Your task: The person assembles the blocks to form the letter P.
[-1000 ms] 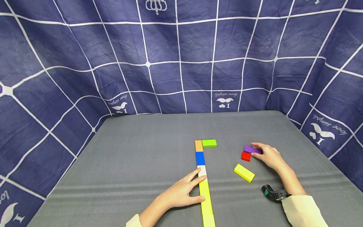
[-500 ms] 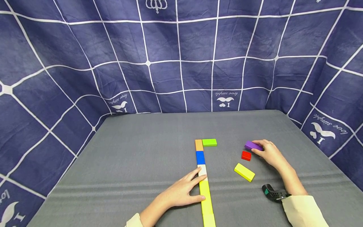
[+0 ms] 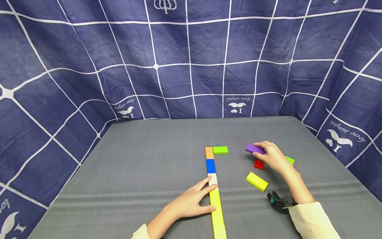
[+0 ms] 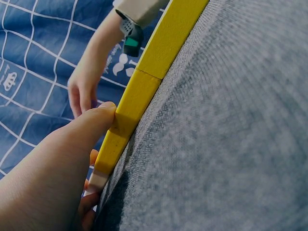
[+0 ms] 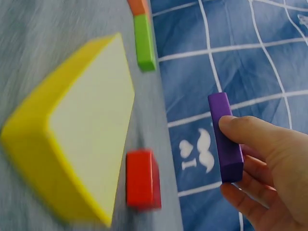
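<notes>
My right hand [image 3: 273,156] pinches a purple block [image 3: 254,149] between thumb and fingers, held just above the table. In the right wrist view the thumb lies along the purple block [image 5: 224,137]. A short red block [image 3: 259,164] and a yellow block [image 3: 257,181] lie below that hand. My left hand [image 3: 191,200] rests with spread fingers on a straight row: fingertips on the white block [image 3: 213,181], thumb against a yellow block [image 3: 217,205]. Farther up the row come a blue block [image 3: 210,166] and an orange block [image 3: 209,153]. A green block [image 3: 220,150] meets the orange one at its right.
Another green block [image 3: 289,160] and a bit of red show partly behind my right wrist. A black wrist strap [image 3: 280,200] hangs by the right sleeve. A dark blue checked curtain [image 3: 191,66] encloses the back and sides of the grey table [image 3: 149,159].
My right hand has lifted the purple block away from the short red block and carried it leftward. The green block behind the wrist has come into view. My left hand stays in place.
</notes>
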`<action>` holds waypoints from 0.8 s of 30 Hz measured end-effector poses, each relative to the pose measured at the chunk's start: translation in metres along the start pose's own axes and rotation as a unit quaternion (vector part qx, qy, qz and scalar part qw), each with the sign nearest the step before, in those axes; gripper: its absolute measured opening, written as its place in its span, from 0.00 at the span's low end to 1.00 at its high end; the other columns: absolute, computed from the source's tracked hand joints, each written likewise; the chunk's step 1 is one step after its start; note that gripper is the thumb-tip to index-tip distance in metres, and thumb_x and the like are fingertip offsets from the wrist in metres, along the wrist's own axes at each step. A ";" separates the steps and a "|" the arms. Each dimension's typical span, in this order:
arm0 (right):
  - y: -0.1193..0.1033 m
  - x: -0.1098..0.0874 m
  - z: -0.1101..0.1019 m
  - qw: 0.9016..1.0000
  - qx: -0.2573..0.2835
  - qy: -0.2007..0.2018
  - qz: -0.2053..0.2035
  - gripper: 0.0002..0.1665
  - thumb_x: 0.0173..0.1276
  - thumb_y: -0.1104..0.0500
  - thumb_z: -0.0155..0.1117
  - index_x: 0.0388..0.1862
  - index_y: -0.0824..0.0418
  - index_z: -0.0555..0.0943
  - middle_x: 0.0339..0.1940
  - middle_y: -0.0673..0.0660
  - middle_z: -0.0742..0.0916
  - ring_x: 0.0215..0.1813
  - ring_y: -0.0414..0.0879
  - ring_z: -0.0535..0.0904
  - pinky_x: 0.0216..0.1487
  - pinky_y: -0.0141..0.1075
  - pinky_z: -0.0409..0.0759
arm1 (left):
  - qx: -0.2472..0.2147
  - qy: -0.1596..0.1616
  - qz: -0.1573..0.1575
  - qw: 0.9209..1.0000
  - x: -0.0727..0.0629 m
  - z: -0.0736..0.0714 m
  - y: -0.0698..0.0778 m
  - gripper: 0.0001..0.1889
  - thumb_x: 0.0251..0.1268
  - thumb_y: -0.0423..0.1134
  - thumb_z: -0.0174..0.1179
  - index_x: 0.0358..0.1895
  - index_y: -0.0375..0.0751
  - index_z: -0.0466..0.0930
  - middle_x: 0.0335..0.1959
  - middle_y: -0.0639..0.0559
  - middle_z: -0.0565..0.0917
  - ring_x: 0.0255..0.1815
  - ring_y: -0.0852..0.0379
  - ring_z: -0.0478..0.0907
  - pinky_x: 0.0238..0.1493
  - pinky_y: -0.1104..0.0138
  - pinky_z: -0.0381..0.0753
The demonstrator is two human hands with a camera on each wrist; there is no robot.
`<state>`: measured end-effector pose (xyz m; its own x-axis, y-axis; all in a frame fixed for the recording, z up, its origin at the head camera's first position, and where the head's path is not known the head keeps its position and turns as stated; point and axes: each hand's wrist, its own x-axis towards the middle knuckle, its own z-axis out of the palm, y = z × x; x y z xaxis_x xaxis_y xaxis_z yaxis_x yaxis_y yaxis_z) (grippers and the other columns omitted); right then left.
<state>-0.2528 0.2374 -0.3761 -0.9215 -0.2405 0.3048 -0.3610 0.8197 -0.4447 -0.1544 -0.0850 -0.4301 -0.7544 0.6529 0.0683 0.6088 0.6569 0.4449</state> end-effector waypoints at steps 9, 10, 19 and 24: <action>-0.026 0.021 0.024 0.998 -0.001 -0.050 0.044 0.23 0.60 0.55 0.62 0.53 0.64 0.76 0.51 0.66 0.79 0.51 0.59 0.72 0.47 0.53 0.72 | 0.003 0.002 0.002 1.000 -0.001 0.001 -0.001 0.33 0.59 0.65 0.47 0.68 0.60 0.58 0.72 0.55 0.53 0.69 0.53 0.59 0.61 0.54 0.68; -0.026 0.023 0.027 0.997 0.001 -0.055 0.047 0.23 0.60 0.55 0.62 0.53 0.64 0.76 0.51 0.66 0.79 0.51 0.59 0.72 0.47 0.53 0.72 | 0.003 0.003 0.002 1.000 -0.001 0.001 -0.001 0.33 0.59 0.65 0.47 0.68 0.60 0.58 0.72 0.55 0.53 0.69 0.53 0.59 0.60 0.54 0.68; -0.013 0.036 0.051 0.995 -0.005 -0.087 0.057 0.21 0.59 0.57 0.61 0.50 0.66 0.78 0.49 0.67 0.80 0.50 0.59 0.74 0.47 0.53 0.73 | 0.005 0.002 0.002 1.000 0.000 0.001 0.001 0.33 0.59 0.65 0.47 0.67 0.61 0.58 0.72 0.56 0.53 0.69 0.53 0.59 0.60 0.54 0.68; -0.007 0.037 0.059 0.996 0.005 -0.082 0.043 0.20 0.58 0.58 0.62 0.48 0.67 0.78 0.47 0.66 0.81 0.47 0.57 0.76 0.46 0.51 0.73 | 0.005 0.004 0.003 1.000 0.000 0.000 -0.001 0.33 0.59 0.64 0.47 0.67 0.60 0.58 0.72 0.55 0.54 0.69 0.52 0.59 0.59 0.53 0.69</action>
<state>-0.2926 0.1917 -0.4113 -0.9596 -0.2521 0.1248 -0.2809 0.8360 -0.4714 -0.1551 -0.0849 -0.4307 -0.7529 0.6536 0.0771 0.6153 0.6575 0.4349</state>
